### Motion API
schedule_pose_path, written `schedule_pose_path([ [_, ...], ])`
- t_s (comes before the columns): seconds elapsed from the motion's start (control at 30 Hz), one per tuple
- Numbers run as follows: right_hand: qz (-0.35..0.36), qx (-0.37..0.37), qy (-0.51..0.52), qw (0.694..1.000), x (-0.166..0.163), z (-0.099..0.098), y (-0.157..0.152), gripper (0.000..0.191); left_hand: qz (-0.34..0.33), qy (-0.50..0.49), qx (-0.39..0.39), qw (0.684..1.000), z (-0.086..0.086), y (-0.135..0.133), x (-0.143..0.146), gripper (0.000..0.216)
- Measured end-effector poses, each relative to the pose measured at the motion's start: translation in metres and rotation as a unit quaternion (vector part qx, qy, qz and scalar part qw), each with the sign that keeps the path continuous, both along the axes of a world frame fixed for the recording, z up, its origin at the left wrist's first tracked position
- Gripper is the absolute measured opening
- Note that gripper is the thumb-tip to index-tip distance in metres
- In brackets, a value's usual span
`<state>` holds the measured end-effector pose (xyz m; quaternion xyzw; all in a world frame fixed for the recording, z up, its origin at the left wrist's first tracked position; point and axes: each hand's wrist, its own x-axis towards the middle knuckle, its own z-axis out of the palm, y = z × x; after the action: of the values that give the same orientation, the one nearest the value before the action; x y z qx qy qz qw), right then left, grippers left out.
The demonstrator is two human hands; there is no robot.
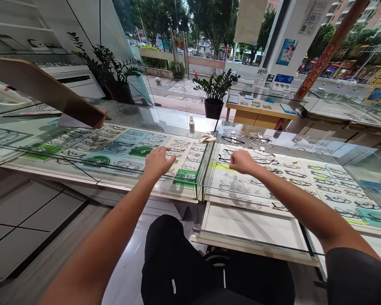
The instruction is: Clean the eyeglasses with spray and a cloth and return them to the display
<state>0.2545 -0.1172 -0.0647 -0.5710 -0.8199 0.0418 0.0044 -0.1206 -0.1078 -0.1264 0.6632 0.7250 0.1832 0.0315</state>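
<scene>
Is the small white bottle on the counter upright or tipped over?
Upright: the bottle stands with its narrower top pointing up.

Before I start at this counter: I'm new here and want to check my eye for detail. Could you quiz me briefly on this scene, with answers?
1. True or false: the white bottle is lying on its side.
2. Which is curled more like a fist, the left hand or the right hand?
3. Fill in the blank: rows of ____ are set out in the glass display counters.

Key:
1. False; it stands upright.
2. The right hand.
3. Eyeglasses.
</scene>
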Motion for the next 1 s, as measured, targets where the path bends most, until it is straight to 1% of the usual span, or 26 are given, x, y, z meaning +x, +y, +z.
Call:
schedule_pose_path([
  [0.17,-0.008,0.017,0.008,1.0,0.006,-0.006,-0.006,0.007,0.003,-0.001,0.001,1.0,0.0,0.001,0.0,0.058],
  [0.33,0.005,0.032,0.024,0.999,0.01,-0.011,-0.026,0.006,0.002,-0.001,0.003,1.0,-0.001,0.001,0.0,0.058],
  [0.53,0.03,0.078,0.026,0.996,0.006,-0.016,-0.047,0.007,-0.001,-0.001,0.007,1.0,-0.002,0.0,-0.001,0.061],
  [0.77,0.044,0.078,0.039,0.995,0.009,-0.02,-0.055,0.01,-0.003,0.001,0.007,1.0,-0.001,-0.002,0.001,0.06],
  [0.87,0.033,0.071,0.034,0.996,0.009,-0.018,-0.059,0.01,-0.005,0.0,0.007,1.0,-0.001,-0.002,0.0,0.06],
  [0.9,0.027,0.072,0.038,0.996,0.01,-0.016,-0.063,0.013,-0.006,0.0,0.007,1.0,-0.001,-0.002,-0.001,0.059],
  [0.93,0.024,0.076,0.046,0.996,0.012,-0.012,-0.069,0.02,-0.008,0.001,0.006,1.0,-0.002,-0.002,-0.001,0.059],
  [1.0,0.032,0.089,0.07,0.993,0.02,-0.003,-0.089,0.033,-0.011,0.004,0.008,1.0,-0.003,-0.001,-0.003,0.059],
])
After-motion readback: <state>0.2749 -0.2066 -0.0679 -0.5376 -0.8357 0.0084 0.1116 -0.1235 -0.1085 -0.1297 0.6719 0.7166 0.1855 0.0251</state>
